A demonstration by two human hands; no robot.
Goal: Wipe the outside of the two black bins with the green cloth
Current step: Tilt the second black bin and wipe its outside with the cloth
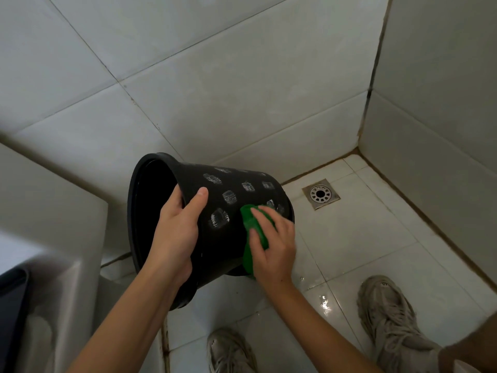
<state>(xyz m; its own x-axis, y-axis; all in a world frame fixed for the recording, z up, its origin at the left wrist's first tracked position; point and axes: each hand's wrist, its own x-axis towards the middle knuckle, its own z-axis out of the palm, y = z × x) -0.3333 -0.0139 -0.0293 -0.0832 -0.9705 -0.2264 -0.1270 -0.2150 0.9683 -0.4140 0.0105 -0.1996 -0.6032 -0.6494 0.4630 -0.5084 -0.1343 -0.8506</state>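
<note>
Left hand (176, 232): gripping rim of black bin (228, 219), thumb on outer wall, bin tipped sideways above tiled floor (376, 251). Right hand (271, 243): fingers flat, pressing green cloth (248, 238) against wall near base. Best practice, by judgement: firm overlapping strokes, turning bin at rim to reach unwiped side. Second bin: not visible.

You've got a metal drain (320, 194) set in the white tiled floor (376, 238) near the corner, a wet patch (324, 304) glinting by your grey shoes (387, 316), tiled walls (215, 76) behind, and a white fixture (48, 278) at left.
</note>
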